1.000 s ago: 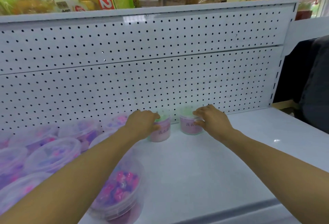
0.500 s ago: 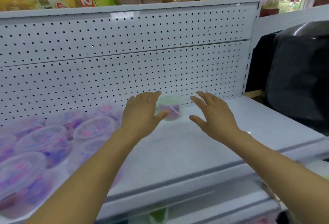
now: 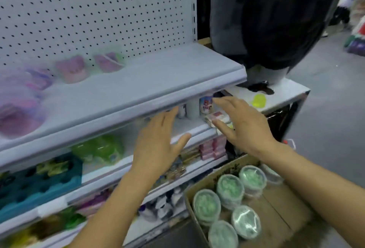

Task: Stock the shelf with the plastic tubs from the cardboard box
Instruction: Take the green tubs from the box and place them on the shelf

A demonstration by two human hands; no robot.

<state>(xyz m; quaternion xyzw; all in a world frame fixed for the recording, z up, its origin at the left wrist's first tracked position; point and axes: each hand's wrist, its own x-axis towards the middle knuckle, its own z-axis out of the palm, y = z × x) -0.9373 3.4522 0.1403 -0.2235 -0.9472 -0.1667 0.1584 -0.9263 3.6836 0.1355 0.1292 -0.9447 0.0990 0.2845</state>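
Note:
Two small pink tubs with green lids, one on the left and one on the right, stand at the back of the white shelf against the pegboard. A cardboard box on the floor at lower right holds several tubs with green lids. My left hand and my right hand hang empty with fingers spread in front of the lower shelves, above the box and apart from all tubs. The picture is blurred by motion.
Larger clear tubs with pink and purple contents fill the shelf's left end. Lower shelves hold green packs, a teal tray and small bottles. A dark bag sits on a white stand to the right.
Both hands let go of the two small tubs on the shelf and drew back and down. The view swung down and right, which brought the cardboard box into sight.

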